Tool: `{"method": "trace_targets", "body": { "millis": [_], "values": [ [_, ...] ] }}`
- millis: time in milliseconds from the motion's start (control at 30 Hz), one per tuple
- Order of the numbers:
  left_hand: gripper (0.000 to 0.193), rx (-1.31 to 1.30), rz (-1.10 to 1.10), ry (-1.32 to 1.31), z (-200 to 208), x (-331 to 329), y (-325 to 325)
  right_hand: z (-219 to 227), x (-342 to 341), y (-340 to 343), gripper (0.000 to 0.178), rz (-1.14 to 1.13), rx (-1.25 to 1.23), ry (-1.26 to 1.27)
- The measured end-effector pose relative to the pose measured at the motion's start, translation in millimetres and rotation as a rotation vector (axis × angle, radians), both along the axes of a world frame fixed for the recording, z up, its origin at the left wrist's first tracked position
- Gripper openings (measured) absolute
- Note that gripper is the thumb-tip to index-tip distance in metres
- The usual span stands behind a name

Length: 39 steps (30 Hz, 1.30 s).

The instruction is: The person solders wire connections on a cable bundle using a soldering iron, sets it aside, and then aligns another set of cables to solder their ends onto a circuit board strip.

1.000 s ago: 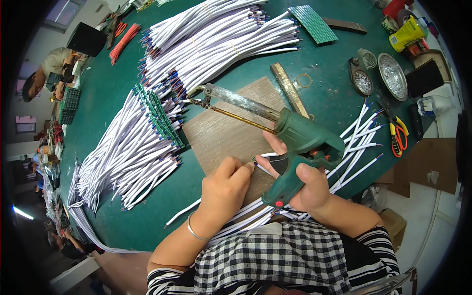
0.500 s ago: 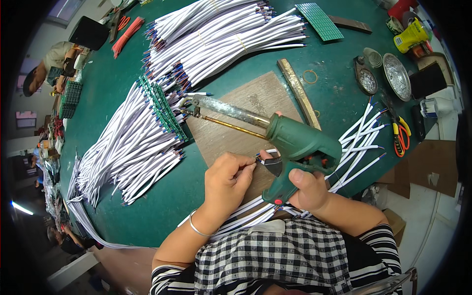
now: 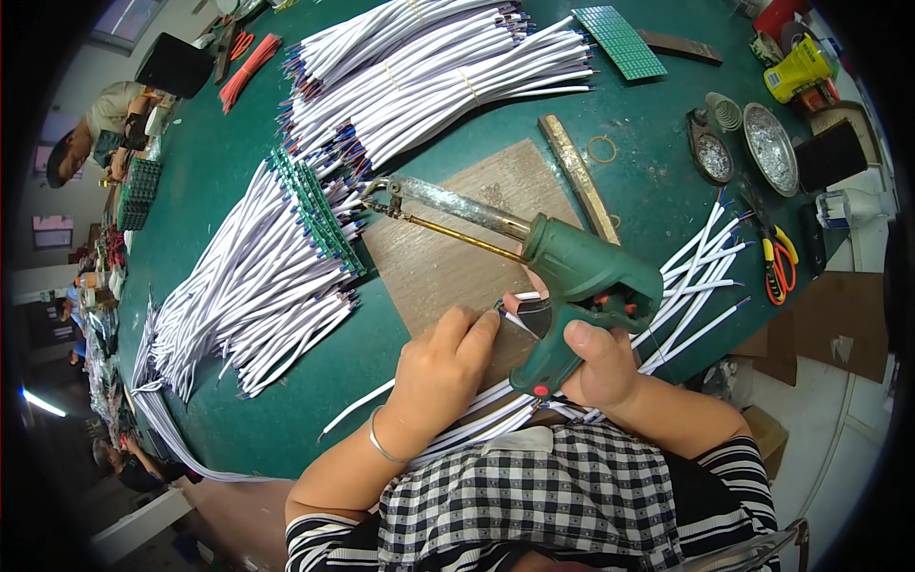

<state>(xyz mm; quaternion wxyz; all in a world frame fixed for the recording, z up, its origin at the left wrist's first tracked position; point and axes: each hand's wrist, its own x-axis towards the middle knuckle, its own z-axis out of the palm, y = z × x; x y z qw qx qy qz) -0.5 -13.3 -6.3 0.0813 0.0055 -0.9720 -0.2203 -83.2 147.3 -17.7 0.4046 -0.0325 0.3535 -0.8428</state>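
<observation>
My right hand [image 3: 600, 367] is wrapped round the handle of a green soldering gun [image 3: 593, 267]. The gun's metal barrel and thin brass tube reach left, and its tip is above the edge of the wooden board [image 3: 457, 253]. Close to the grip, my left hand [image 3: 443, 362] pinches a white cable near its end, where small coloured wire ends show beside my right fingers. A white cable length [image 3: 357, 408] sticks out on the left of that hand. More white cables lie under my wrists, against the checked apron.
Bundled white cables [image 3: 429, 81] fill the far side of the green table. Cables with green circuit strips [image 3: 315, 214] fan out at left. A metal bar [image 3: 579, 176], a circuit panel [image 3: 620, 43], metal dishes [image 3: 769, 148] and orange-handled pliers [image 3: 780, 267] lie rightward. Another person sits far left.
My left hand has shifted slightly, its fingers now stretched further over the cable end. A white cable length has come out on its left. The soldering gun has moved slightly right.
</observation>
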Motion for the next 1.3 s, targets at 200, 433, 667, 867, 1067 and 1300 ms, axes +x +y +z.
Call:
{"method": "trace_targets", "body": {
  "millis": [200,433,667,867,1067,1300],
  "values": [
    [0.022,-0.064,-0.080,0.058,-2.7,-0.8,-7.8,-3.6,0.2,1.1,0.062,0.026,0.024,0.057],
    [0.024,0.269,0.066,0.168,-9.9,-8.2,-4.1,-3.7,0.9,0.5,0.059,0.034,0.091,0.023],
    [0.024,-0.028,-0.083,-0.115,6.3,-3.1,-7.6,2.0,0.2,-0.5,0.064,0.061,0.062,-0.030],
    [0.018,0.306,0.095,0.023,-6.4,-5.8,-7.1,2.5,-0.7,-2.9,0.067,0.038,0.055,-0.104],
    [0.017,0.140,0.139,0.102,-14.2,1.3,2.7,2.3,-1.9,-2.4,0.068,0.046,0.038,-0.095],
    [0.016,-0.046,0.176,0.113,-10.9,4.9,9.9,14.7,-0.9,-1.2,0.071,-0.063,-0.024,0.024]
  ]
}}
